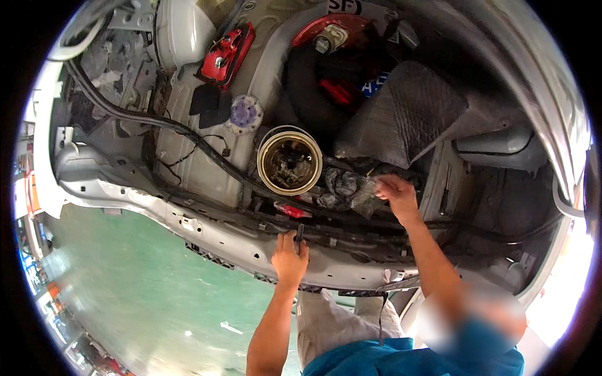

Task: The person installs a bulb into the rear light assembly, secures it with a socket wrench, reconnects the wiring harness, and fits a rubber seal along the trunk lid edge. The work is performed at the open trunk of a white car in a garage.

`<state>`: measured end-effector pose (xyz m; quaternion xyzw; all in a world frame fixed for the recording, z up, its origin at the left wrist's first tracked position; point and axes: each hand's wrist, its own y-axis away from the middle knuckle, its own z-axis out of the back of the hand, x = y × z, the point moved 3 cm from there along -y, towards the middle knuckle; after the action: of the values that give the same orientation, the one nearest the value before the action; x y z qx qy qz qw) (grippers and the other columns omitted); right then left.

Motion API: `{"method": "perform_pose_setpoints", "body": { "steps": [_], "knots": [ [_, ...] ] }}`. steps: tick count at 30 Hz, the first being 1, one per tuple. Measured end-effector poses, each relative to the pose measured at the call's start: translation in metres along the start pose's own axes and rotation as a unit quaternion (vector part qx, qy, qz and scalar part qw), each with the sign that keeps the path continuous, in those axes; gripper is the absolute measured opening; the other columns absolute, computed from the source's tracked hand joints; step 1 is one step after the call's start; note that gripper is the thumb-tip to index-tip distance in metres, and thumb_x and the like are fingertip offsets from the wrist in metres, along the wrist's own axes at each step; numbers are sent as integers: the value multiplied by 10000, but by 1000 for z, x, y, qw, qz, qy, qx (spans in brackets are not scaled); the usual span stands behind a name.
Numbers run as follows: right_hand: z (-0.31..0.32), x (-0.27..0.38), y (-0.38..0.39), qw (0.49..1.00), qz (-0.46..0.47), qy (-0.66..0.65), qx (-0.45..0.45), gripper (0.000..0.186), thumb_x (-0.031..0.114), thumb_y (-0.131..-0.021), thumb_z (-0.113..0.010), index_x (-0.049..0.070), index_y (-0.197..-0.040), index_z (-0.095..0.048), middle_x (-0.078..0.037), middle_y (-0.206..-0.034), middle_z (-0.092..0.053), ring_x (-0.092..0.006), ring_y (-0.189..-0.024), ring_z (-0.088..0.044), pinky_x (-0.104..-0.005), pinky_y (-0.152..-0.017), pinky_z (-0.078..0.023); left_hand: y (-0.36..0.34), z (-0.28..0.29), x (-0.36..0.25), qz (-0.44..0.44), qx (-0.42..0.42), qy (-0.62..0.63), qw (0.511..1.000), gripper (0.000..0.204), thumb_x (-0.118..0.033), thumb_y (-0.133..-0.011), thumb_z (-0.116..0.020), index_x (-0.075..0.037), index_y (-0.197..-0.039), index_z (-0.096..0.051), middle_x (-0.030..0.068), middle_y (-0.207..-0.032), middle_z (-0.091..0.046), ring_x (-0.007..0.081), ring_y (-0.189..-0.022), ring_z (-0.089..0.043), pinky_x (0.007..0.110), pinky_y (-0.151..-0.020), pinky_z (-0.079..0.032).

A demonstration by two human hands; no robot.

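My left hand (290, 260) is at the car's rear body sill (332, 269), its fingers closed on a slim dark object (301, 232). Just beyond it lies a small red item (290, 210). My right hand (395, 194) reaches into the trunk, fingers curled at a crumpled clear plastic bag with dark contents (342, 188); whether they grip it is hard to tell. Left of the bag stands an open metal can (290, 161) with brownish residue inside. A long black rubber seal (207, 153) runs diagonally past the can and under my right hand.
A red lamp unit (229, 53) and a round purple-and-white cap (244, 113) sit at back left. A dark folded mat (414, 113) covers part of the recessed well. A long metal tool (446, 188) lies right. The green floor (138, 282) shows beyond the sill.
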<state>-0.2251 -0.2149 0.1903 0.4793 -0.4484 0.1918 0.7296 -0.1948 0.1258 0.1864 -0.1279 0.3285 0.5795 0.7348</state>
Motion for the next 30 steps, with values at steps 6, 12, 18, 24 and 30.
{"method": "perform_pose_setpoints", "body": {
  "steps": [6,12,18,24,30],
  "knots": [
    [-120,62,-57,931,157,295,150,339,189,-990,-709,-10,-1264,-697,-141,-1134,-748,-264,-963,-731,-352,-855,-581,-7,-7,20,-13,5,26,1000,359,-165,-839,-743,-84,-1170,-630,131,-1096,-672,411,-822,-673,513,-682,-554],
    [-240,32,-117,697,347,597,192,359,54,-965,-568,-10,-1306,-662,-175,-1362,-623,-327,-1219,-633,-407,-1003,-545,-7,-6,20,-63,-61,38,995,378,-145,-819,-749,-63,-1170,-636,129,-1129,-707,355,-803,-696,445,-676,-568],
    [-275,10,-132,673,189,663,268,365,110,-964,-559,-4,-1299,-648,-208,-1419,-591,-422,-1311,-576,-503,-1087,-494,-10,-6,19,-63,-48,46,996,389,-135,-808,-759,-50,-1170,-642,137,-1124,-710,341,-822,-710,428,-672,-566],
    [-227,71,-84,726,223,556,338,275,103,-982,-608,-23,-1217,-678,-216,-1223,-687,-400,-1144,-665,-468,-963,-539,-12,-5,17,-63,-39,52,996,379,-132,-813,-752,-49,-1169,-648,137,-1110,-709,351,-810,-709,435,-666,-568],
    [-149,107,-70,869,227,407,168,194,152,-966,-667,49,-1115,-735,-163,-1013,-739,-365,-968,-722,-459,-846,-566,-13,-6,16,-39,-12,59,997,344,-119,-823,-738,-45,-1150,-660,156,-1098,-708,396,-816,-704,466,-666,-566]
  ]
}}
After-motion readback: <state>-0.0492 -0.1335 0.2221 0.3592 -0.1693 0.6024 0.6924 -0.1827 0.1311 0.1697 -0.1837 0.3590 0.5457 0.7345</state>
